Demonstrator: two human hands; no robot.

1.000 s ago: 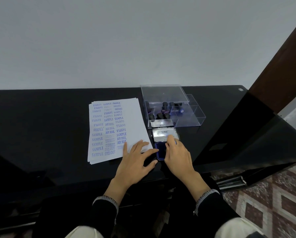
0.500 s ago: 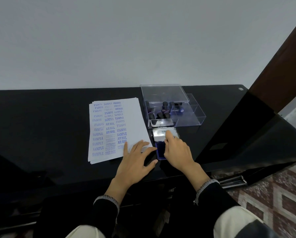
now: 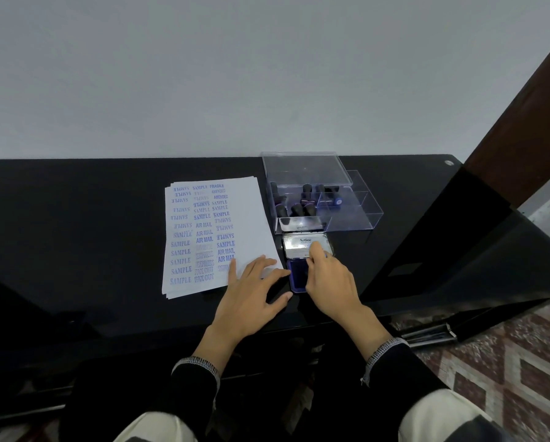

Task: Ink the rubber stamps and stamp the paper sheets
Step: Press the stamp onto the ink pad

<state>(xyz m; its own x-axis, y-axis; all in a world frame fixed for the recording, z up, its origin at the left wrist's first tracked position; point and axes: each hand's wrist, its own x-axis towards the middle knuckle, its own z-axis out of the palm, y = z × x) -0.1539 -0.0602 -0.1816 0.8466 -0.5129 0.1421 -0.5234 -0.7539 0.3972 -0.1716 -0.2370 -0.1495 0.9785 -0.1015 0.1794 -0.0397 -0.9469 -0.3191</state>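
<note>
A stack of white paper sheets lies on the black table, covered in rows of blue stamped words. My left hand rests flat, fingers spread, on the stack's near right corner. Right of it sits the open ink pad, its silver lid folded back. My right hand hovers low over the pad with its fingers curled around a small rubber stamp, which is almost wholly hidden beneath them.
A clear plastic box stands just behind the ink pad, with several black-handled stamps in its left half. Its clear lid is behind it. The table's edge drops off at the right toward a patterned floor.
My right hand has crept slightly forward over the ink pad toward the lid. My left hand has stayed on the paper's corner.
</note>
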